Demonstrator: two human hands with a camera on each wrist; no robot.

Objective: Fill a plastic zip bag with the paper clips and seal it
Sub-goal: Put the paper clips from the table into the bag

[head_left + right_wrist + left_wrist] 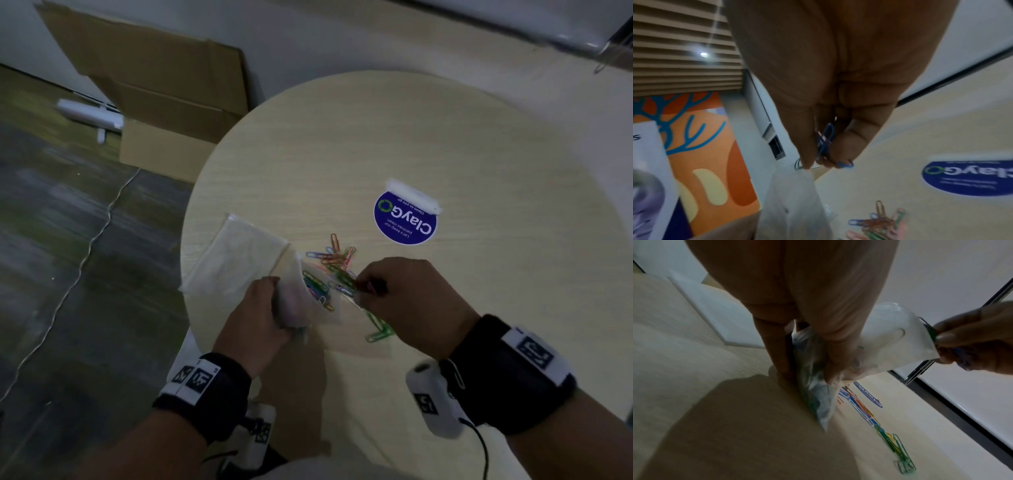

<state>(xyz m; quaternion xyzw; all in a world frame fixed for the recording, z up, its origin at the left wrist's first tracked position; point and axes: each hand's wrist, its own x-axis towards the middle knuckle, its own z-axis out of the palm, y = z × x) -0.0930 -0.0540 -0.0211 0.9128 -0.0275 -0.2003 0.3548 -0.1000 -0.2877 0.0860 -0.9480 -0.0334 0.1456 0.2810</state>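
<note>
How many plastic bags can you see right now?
2: one bag gripped by the left hand, clips inside; one flat packet at the table's left edge, which may hold several more.

A round, pale wood-grain table fills most of the head view. On it sits a round blue sticker printed "ClayGo" in white, with a strip of white paper or tape across its far edge. A stack of clear plastic sleeves lies at the table's left rim — partly overhanging it.

On the dark floor to the left stand flattened cardboard boxes leaning on the wall, a blurred white object beside them, and a thin white cable trailing across the floor.

The right wrist view shows slatted blinds and an orange poster with blue branch shapes.
</note>
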